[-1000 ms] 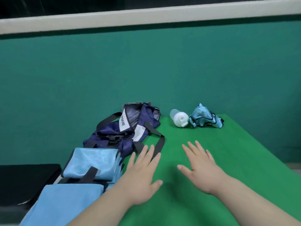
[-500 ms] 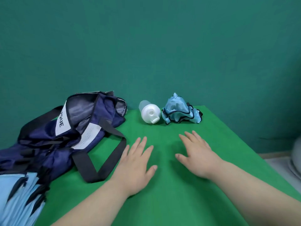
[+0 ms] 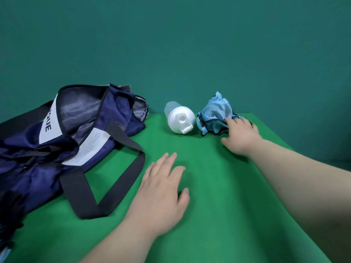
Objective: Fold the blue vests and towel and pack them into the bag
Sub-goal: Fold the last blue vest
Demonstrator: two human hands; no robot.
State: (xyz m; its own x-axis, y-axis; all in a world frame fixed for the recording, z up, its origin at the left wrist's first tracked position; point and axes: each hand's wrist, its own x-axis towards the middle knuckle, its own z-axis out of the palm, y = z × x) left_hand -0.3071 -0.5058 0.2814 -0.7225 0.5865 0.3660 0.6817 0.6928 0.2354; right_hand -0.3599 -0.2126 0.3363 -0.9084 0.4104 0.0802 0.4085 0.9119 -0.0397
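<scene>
Head view: the vest is touched by the right hand — likely to be drawn in (a pinch cannot be told). The left hand is spread flat.

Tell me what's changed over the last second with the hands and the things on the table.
The right hand reached forward and now rests its fingers on the crumpled blue vest; no grip is evident yet. The left hand stayed open, low over the green table. The white bottle and navy bag did not move; only the camera turned rightward.
</scene>
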